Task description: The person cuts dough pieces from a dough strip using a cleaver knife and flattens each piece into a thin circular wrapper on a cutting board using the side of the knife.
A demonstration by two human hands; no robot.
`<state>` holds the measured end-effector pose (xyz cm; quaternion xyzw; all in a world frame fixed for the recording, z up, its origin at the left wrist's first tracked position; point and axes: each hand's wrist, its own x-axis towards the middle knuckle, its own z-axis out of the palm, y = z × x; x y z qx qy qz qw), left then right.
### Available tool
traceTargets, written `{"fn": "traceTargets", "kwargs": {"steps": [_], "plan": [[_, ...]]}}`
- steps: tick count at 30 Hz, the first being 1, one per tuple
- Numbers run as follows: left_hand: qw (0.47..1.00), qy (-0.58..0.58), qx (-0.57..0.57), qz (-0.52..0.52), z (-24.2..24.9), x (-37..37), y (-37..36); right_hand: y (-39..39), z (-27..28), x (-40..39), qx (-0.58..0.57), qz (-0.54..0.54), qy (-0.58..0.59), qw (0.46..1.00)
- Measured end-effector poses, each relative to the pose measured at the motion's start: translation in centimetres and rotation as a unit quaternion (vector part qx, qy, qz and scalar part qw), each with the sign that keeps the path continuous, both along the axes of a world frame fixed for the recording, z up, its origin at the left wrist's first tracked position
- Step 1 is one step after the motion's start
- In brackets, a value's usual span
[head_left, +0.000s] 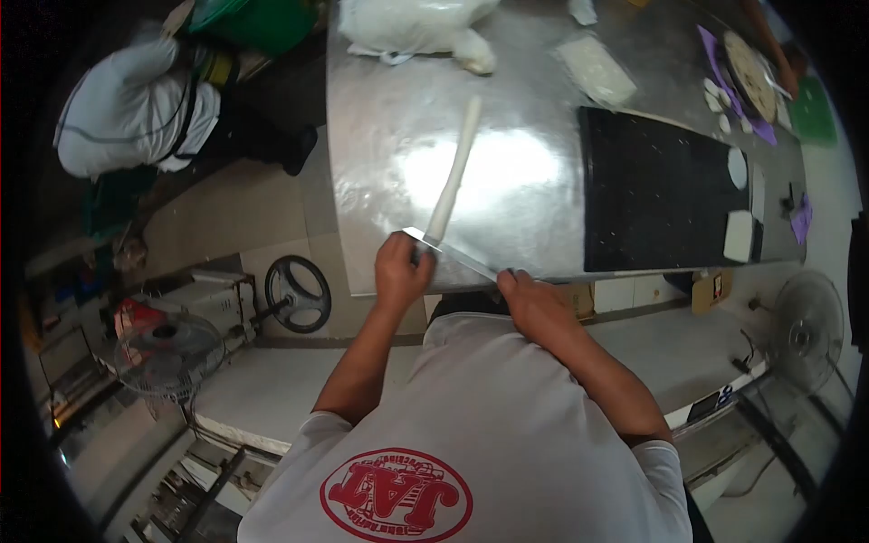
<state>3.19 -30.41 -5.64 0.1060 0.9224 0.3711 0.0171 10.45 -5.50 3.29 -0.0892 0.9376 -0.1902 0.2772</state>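
Observation:
A long, thin rope of pale dough (460, 163) lies on the metal table, running away from me. At its near end a knife (466, 261) crosses it, the blade slanting from my right hand toward my left. My right hand (536, 303) is closed around the knife's handle end, by the table's front edge. My left hand (403, 270) is curled beside the blade tip and the dough's near end. What its fingers hold, if anything, is hidden.
A black board (661, 195) lies to the right, with a white scraper-like piece (739, 237) at its corner. A white plastic bag (412, 27) and a flat clear packet (597, 71) are farther back. Another person in white (127, 109) bends at the left. Fans stand at both sides.

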Motion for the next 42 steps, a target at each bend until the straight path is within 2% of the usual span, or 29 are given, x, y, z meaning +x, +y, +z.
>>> {"fn": "traceTargets", "kwargs": {"steps": [1,3,4,6,7,8,9,10,11,12,13,14,15,17,19,21,23,25,28,29,31,33,35,36,37,38,40,41,42], "plan": [[0.998,-0.061,0.026,0.025,0.4,-0.3,0.1,0.8,0.0,0.3,0.003,-0.017,0.004,1.0],[0.994,0.036,0.102,0.03,-0.5,-2.0,0.0,3.5,0.2,1.2,-0.077,-0.069,-0.053,0.993],[0.997,-0.003,0.071,0.029,-0.1,-3.2,-0.5,5.0,0.3,2.2,-0.071,-0.09,-0.048,0.992],[0.998,-0.04,0.04,0.02,1.8,-4.1,2.5,8.5,0.3,4.8,-0.152,-0.175,-0.051,0.971],[0.999,-0.036,-0.022,0.006,3.4,-4.7,5.0,10.3,-0.2,6.7,-0.152,-0.185,-0.045,0.97],[0.996,-0.028,-0.087,-0.008,4.4,-5.5,7.5,12.2,-1.1,9.2,-0.168,-0.252,-0.021,0.953],[0.987,0.042,-0.089,-0.126,4.0,-5.6,10.5,14.1,-1.7,11.2,-0.186,-0.319,0.005,0.93],[0.96,0.109,-0.092,-0.243,3.5,-5.1,14.2,16.0,-1.8,13.0,-0.19,-0.329,0.014,0.925],[0.952,0.065,-0.095,-0.283,5.0,-3.9,18.8,17.8,-1.9,15.2,-0.193,-0.388,0.049,0.9],[0.894,-0.015,-0.211,-0.394,6.3,-3.4,23.5,19.4,-2.0,17.6,-0.193,-0.446,0.079,0.87],[0.851,0.133,-0.267,-0.432,3.2,-1.8,26.1,20.9,-1.4,19.5,-0.195,-0.456,0.077,0.865],[0.826,0.164,-0.279,-0.461,1.4,-0.9,28.5,22.5,-0.2,21.0,-0.22,-0.508,0.096,0.828],[0.831,0.12,-0.305,-0.449,1.9,-0.4,31.2,24.2,0.8,22.0,-0.243,-0.555,0.117,0.787],[0.802,0.109,-0.284,-0.514,2.4,-0.6,35.1,27.4,1.9,23.9,-0.261,-0.599,0.205,0.729],[0.779,0.102,-0.302,-0.54,3.3,-0.6,37.0,29.9,2.5,21.6,-0.32,-0.64,0.348,0.605],[0.758,0.102,-0.314,-0.562,3.2,-0.9,38.6,34.3,0.0,17.7,-0.301,-0.707,0.372,0.521],[0.761,0.112,-0.313,-0.556,2.8,-1.4,38.9,38.3,-4.0,12.7,-0.345,-0.713,0.378,0.479],[0.765,0.126,-0.306,-0.552,2.4,-1.1,39.1,41.1,-8.8,11.3,-0.424,-0.778,0.166,0.433],[0.818,0.121,-0.266,-0.496,1.7,-1.4,39.6,38.9,-6.8,11.2,-0.407,-0.806,0.133,0.408],[0.817,0.118,-0.266,-0.498,1.4,-1.5,39.6,37.4,-6.0,11.6,-0.405,-0.809,0.131,0.406],[0.822,0.109,-0.235,-0.507,1.8,-1.8,39.5,32.8,-4.5,13.1,-0.328,-0.787,0.086,0.516],[0.831,0.073,-0.206,-0.511,3.3,-2.2,39.3,28.1,-3.7,14.4,-0.321,-0.733,-0.046,0.598],[0.717,0.138,-0.211,-0.65,4.4,-2.7,39.2,22.0,-8.1,16.0,-0.335,-0.576,0.034,0.745],[0.68,0.137,-0.141,-0.707,2.0,-3.0,38.0,19.3,-9.1,15.7,-0.336,-0.551,0.035,0.763],[0.643,0.156,-0.178,-0.729,2.8,-3.0,37.3,17.5,-10.0,15.0,-0.337,-0.528,0.034,0.779],[0.641,0.15,-0.173,-0.732,2.4,-3.1,37.4,17.9,-11.6,14.8,-0.336,-0.535,0.032,0.774],[0.632,0.139,-0.168,-0.744,1.7,-3.9,38.9,18.3,-12.5,14.1,-0.19,-0.472,0.095,0.856],[0.634,0.164,-0.177,-0.735,1.7,-4.4,39.4,18.3,-11.6,14.2,-0.198,-0.484,0.083,0.848],[0.638,0.197,-0.182,-0.722,1.9,-4.5,39.8,21.4,-7.2,12.0,-0.28,-0.515,-0.057,0.808]]}}
